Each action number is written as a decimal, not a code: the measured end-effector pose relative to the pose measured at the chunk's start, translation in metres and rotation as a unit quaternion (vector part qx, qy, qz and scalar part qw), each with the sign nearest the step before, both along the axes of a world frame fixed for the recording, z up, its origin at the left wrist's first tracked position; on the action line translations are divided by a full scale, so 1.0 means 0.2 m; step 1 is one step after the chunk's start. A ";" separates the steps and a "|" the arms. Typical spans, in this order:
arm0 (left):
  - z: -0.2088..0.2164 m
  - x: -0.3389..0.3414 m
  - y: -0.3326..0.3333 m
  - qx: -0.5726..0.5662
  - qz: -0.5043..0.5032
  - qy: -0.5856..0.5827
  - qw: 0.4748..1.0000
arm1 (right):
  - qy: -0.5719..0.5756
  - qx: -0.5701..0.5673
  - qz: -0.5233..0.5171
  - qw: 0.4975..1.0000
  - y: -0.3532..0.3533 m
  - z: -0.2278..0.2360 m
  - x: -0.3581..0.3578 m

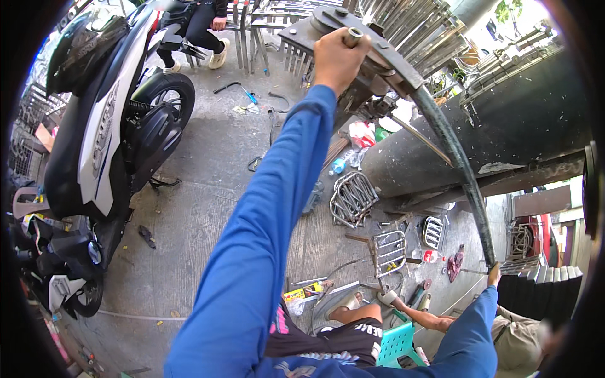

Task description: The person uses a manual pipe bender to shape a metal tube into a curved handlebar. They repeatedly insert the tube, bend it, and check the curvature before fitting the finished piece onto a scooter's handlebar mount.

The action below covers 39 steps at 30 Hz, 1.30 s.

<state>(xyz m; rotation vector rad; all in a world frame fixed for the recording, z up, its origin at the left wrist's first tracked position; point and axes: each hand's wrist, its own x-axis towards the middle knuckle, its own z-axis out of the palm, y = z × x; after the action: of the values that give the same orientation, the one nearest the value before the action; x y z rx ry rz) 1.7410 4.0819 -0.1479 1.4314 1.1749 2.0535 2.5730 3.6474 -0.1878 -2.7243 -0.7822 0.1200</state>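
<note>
My left hand (339, 60) is closed around a short round metal tube (353, 36), whose open end pokes out above the fist. It sits over a steel bending tool (302, 31) with bolted plates on a stand. A long dark lever bar (458, 154) runs from that tool down to the right. At its lower end, my right hand (494, 275) grips the bar; its fingers are partly hidden. A thinner metal rod (422, 140) sticks out below the tool, beside the lever.
A black and white motorcycle (101, 120) stands at left, near a seated person's legs (205, 31). Bent metal racks (353, 200) lie on the concrete floor. A large dark cylinder (504, 113) is at right. Near my legs are a green plastic stool (397, 345) and another person's leg (428, 320).
</note>
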 end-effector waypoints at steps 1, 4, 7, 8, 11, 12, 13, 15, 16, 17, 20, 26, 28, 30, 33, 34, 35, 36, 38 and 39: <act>0.00 0.00 0.00 0.005 -0.022 -0.011 1.000 | -0.006 0.003 -0.042 0.999 -0.02 0.01 -0.01; -0.02 -0.01 0.02 -0.006 -0.037 -0.032 0.999 | 0.010 0.056 -0.006 0.998 -0.07 0.04 0.00; -0.03 -0.01 0.05 0.020 -0.041 -0.035 0.998 | 0.039 0.104 -0.014 0.994 -0.10 0.06 0.00; -0.04 -0.01 0.06 0.009 -0.063 -0.048 0.997 | 0.048 0.134 -0.017 0.990 -0.10 0.06 -0.01; -0.07 0.01 0.09 0.080 -0.048 -0.062 0.994 | 0.029 0.088 -0.037 0.995 -0.07 0.07 -0.04; -0.08 0.03 0.10 0.084 -0.053 -0.066 0.993 | 0.052 0.107 -0.032 0.992 -0.08 0.08 -0.05; -0.09 0.03 0.11 0.101 -0.042 -0.063 0.992 | 0.063 0.122 -0.061 0.989 -0.07 0.08 -0.05; -0.09 0.05 0.13 0.134 -0.018 -0.055 0.989 | 0.024 0.062 -0.068 0.996 -0.08 0.09 -0.04; -0.10 0.05 0.14 0.128 -0.026 -0.060 0.990 | 0.049 0.064 -0.050 0.996 -0.09 0.09 -0.03; -0.10 0.05 0.14 0.120 -0.019 -0.051 0.991 | 0.015 0.073 -0.063 0.995 -0.10 0.08 -0.02; -0.10 0.05 0.15 0.103 -0.005 -0.028 0.994 | 0.063 0.132 -0.028 0.989 -0.10 0.06 0.03; -0.08 0.03 0.10 0.075 0.013 -0.027 0.997 | 0.045 0.079 -0.014 0.996 -0.11 0.05 0.04; -0.06 0.02 0.09 0.057 -0.031 -0.032 0.997 | -0.011 0.030 -0.001 0.999 -0.14 0.07 0.04; -0.03 0.03 0.09 0.053 0.001 0.011 0.999 | -0.119 -0.038 0.050 0.991 -0.18 0.08 0.05; -0.01 0.04 0.09 0.032 0.067 0.048 0.996 | -0.163 -0.097 0.124 0.974 -0.20 0.09 0.12; 0.00 0.04 0.09 -0.007 0.082 0.047 0.995 | -0.258 -0.181 0.227 0.921 -0.20 0.09 0.14; 0.00 0.05 0.09 -0.024 0.054 0.010 0.998 | -0.280 -0.278 0.273 0.878 -0.19 0.09 0.16; 0.00 0.05 0.10 -0.050 0.064 0.001 0.997 | -0.266 -0.262 0.327 0.868 -0.18 0.09 0.17; 0.01 0.06 0.10 -0.060 0.067 -0.005 0.996 | -0.240 -0.253 0.373 0.860 -0.15 0.09 0.16; 0.01 0.05 0.10 -0.066 0.062 -0.005 0.996 | -0.219 -0.252 0.376 0.864 -0.14 0.08 0.14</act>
<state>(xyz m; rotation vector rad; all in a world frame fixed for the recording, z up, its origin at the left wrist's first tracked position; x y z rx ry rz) 1.7519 4.1014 -0.1464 1.3155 1.4001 2.0176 2.6013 3.6187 -0.1715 -2.7325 -2.1981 -0.1630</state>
